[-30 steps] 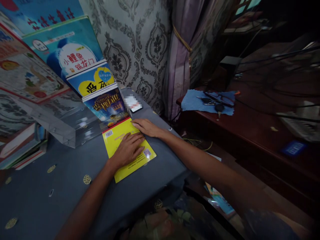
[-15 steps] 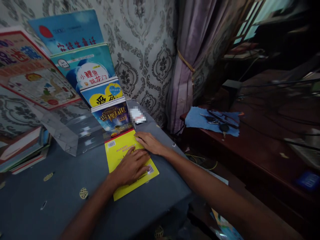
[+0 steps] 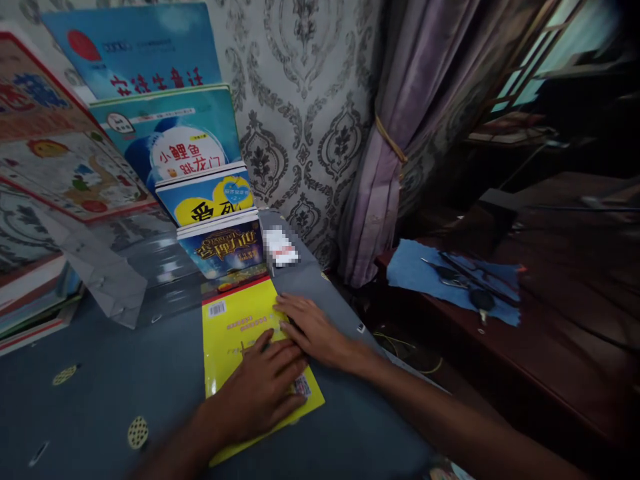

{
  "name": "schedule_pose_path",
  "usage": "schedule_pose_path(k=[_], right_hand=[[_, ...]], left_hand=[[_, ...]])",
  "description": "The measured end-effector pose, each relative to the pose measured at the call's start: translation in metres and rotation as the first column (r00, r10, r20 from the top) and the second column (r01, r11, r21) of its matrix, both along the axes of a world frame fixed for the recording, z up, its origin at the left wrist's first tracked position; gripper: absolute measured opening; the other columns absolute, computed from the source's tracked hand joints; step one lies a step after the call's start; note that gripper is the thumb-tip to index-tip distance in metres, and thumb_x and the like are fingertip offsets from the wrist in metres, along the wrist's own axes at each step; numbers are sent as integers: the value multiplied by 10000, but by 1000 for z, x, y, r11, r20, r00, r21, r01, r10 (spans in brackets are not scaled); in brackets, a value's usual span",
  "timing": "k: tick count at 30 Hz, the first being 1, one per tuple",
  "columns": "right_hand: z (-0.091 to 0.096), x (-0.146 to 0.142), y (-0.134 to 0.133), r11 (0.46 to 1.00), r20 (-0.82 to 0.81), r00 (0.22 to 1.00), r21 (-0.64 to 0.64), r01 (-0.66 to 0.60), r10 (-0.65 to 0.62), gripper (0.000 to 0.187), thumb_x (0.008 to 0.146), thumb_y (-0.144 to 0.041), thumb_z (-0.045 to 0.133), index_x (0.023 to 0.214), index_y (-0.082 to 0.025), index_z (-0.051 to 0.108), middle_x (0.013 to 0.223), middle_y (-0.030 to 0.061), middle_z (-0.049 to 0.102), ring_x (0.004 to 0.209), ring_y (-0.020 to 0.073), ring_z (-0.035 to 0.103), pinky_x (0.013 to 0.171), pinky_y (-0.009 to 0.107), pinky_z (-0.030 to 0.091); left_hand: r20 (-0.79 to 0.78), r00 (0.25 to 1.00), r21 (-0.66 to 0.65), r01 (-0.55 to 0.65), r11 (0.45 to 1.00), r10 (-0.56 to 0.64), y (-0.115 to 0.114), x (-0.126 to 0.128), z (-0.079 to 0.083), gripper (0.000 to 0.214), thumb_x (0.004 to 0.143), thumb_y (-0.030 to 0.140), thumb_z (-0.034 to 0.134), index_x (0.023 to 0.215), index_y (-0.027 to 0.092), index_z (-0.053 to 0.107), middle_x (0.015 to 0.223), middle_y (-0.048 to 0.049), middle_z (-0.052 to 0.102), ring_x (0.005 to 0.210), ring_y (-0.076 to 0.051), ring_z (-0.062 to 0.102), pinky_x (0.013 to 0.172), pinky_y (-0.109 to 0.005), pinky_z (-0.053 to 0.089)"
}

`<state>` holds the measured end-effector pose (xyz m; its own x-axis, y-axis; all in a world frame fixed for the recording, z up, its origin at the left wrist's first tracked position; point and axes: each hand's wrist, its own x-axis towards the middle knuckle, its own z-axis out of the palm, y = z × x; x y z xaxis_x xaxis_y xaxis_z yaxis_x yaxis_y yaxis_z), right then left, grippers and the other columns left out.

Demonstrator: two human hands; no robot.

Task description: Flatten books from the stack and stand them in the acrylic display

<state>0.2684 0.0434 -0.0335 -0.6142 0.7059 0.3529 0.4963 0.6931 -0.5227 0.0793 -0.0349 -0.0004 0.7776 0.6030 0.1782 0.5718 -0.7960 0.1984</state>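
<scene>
A yellow book [image 3: 235, 320], with a barcode and a red strip at its far end, lies flat on the grey-blue tablecloth. My left hand [image 3: 263, 383] rests palm down across its lower middle, fingers flat and slightly apart. Along the book's right edge lies my right hand [image 3: 317, 337], its fingers stretched over the cover close to the left fingertips. Just beyond the yellow book, a dark blue book [image 3: 225, 243] leans at the front of a clear stepped rack [image 3: 173, 267]. Behind it rise a blue-and-yellow book [image 3: 205, 197], a teal book [image 3: 193, 137] and a taller blue book [image 3: 135, 47].
At the left, a red-bordered book [image 3: 65, 147] stands tilted above a pile of books [image 3: 35, 300]. A blurred white item [image 3: 281, 247] sits right of the rack. Across a gap, a dark red table [image 3: 525, 360] holds a blue cloth [image 3: 410, 263] with keys [image 3: 481, 299].
The view has shifted, so the books and table sit lower in the picture. Both hands remain flat on the yellow book, the right one slightly nearer me along its edge.
</scene>
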Motion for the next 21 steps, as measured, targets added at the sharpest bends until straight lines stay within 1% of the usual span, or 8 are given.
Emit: schedule_pose_path(k=[2, 5, 8, 11, 14, 16, 18, 21], right_hand=[[0, 7, -6, 999, -9, 999, -1, -39, 39, 395, 1003, -231, 472, 1366, -162, 611, 1429, 157, 622, 1401, 267, 513, 1160, 512, 423], [0, 14, -10, 998, -4, 998, -5, -68, 68, 389, 1013, -226, 443, 1347, -133, 621, 1430, 168, 619, 1398, 273, 515, 1152, 520, 437], [3, 15, -10, 997, 3, 997, 8, -77, 77, 383, 1024, -214, 410, 1321, -121, 633, 1424, 172, 622, 1394, 277, 516, 1144, 535, 445], [8, 16, -11, 997, 8, 997, -1, -76, 76, 378, 1030, -211, 407, 1333, -154, 625, 1441, 151, 613, 1395, 257, 515, 1151, 519, 444], [13, 18, -12, 997, 12, 997, -32, -76, 77, 376, 1024, -205, 435, 1355, -163, 610, 1434, 138, 622, 1394, 245, 517, 1151, 493, 452], [16, 20, -13, 996, -1, 997, -52, -75, 75, 371, 1020, -194, 446, 1348, -163, 617, 1399, 133, 649, 1380, 240, 532, 1141, 472, 467], [19, 21, -14, 995, -36, 996, -63, -79, 77, 361, 1018, -177, 446, 1325, -171, 635, 1343, 123, 687, 1348, 229, 561, 1123, 441, 487], [23, 23, -14, 990, -90, 989, -73, -120, 113, 358, 1013, -149, 449, 1309, -185, 647, 1253, 107, 732, 1297, 207, 600, 1094, 394, 514]], left_hand=[[10, 1000, 4, 17, 1000, -17, 0, 1, 2, 405, 1010, 402, 525, 1361, 202, 551, 1297, -91, 672, 1302, -229, 558, 1222, -507, 309], [11, 999, 16, 42, 999, -42, 2, 1, 4, 379, 985, 435, 569, 1305, 234, 593, 1264, -68, 686, 1275, -227, 571, 1213, -498, 321], [15, 999, 86, 46, 995, -47, 5, 2, 0, 392, 975, 479, 576, 1273, 227, 617, 1238, -67, 697, 1248, -225, 583, 1215, -498, 313], [75, 995, 243, 44, 969, -64, 9, 4, -13, 414, 964, 523, 578, 1219, 204, 647, 1163, -54, 725, 1204, -202, 601, 1254, -484, 241], [148, 984, 382, 33, 924, -96, 12, 7, -28, 306, 963, 460, 619, 1136, 215, 681, 1056, 4, 751, 1156, -158, 619, 1295, -468, 118], [149, 984, 399, 34, 916, -102, 12, 8, -38, 190, 964, 389, 642, 1092, 259, 694, 1030, 47, 756, 1145, -136, 629, 1301, -474, 108], [150, 985, 386, 23, 922, -87, 13, 9, -46, 114, 970, 354, 638, 1041, 292, 702, 995, 70, 758, 1130, -118, 642, 1298, -469, 152], [154, 985, 361, 13, 932, -73, 14, 10, -54, 142, 1005, 344, 578, 1016, 286, 708, 987, 65, 760, 1168, -99, 630, 1301, -434, 172]])
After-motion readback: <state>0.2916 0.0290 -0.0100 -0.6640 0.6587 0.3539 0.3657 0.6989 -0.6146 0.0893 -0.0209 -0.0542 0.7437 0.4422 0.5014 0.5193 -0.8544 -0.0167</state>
